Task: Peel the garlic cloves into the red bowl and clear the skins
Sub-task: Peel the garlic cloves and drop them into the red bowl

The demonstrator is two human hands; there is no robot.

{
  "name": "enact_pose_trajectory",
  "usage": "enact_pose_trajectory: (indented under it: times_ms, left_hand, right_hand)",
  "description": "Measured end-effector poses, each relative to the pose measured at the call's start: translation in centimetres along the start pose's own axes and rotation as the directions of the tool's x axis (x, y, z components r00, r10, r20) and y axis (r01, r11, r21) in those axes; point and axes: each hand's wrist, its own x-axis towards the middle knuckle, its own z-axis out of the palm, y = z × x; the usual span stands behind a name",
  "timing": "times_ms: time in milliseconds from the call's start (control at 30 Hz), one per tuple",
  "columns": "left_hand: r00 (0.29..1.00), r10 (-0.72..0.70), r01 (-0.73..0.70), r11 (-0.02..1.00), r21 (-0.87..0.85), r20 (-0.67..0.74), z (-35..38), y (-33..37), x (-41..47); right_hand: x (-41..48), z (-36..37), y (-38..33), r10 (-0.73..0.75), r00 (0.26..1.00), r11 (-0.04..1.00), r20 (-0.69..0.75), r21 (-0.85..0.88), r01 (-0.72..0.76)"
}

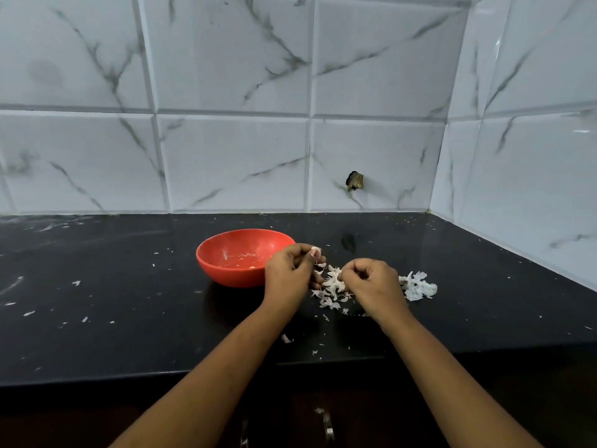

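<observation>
Black stone worktop (129, 302): carries everything.
Round red plastic bowl (226, 273): just left of left grip (289, 273), few pale bits inside.
Right grip (371, 282): fingers curled over heap of white papery skins (332, 291); contents unclear.
Small pale garlic clove (315, 251): pinched in left fingertips, beside bowl's right rim.
Probably peeling: steady clove, strip skin from tip, keep flakes on heap.

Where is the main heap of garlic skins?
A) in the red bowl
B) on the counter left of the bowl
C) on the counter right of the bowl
C: the skins lie on the counter right of the red bowl, between the left hand, pinching a garlic clove, and the right hand.
</observation>
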Motion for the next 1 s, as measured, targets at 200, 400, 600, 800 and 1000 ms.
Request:
enact_pose_trajectory:
  times_ms: [200,400,600,800,1000]
  left_hand:
    - [0.999,0.05,-0.049,0.99,0.134,-0.003,-0.1,-0.2,-0.1]
    - [0.99,0.141,-0.128,0.941,0.314,-0.019,-0.3,-0.6,0.2]
    - [0.984,0.175,-0.17,0.912,0.374,0.019,-0.2,-0.9,0.2]
    - [0.902,0.363,-0.427,0.678,0.598,0.233,-0.1,-1.2,-0.1]
    - [0.89,0.405,-0.449,0.691,0.567,0.21,-0.2,-1.6,0.0]
  right_hand:
    - [0.0,0.2,0.2,0.045,0.998,0.981,0.041,-0.19,-0.037]
    - [0.1,0.4,0.4,-0.047,0.998,0.992,0.039,-0.117,0.052]
    - [0.0,0.3,0.5,-0.079,0.996,0.997,0.045,-0.018,0.08]
    - [0.0,0.3,0.4,-0.131,0.991,0.99,0.001,0.055,0.131]
    - [0.0,0.1,0.2,-0.167,0.986,0.967,0.005,0.195,0.163]
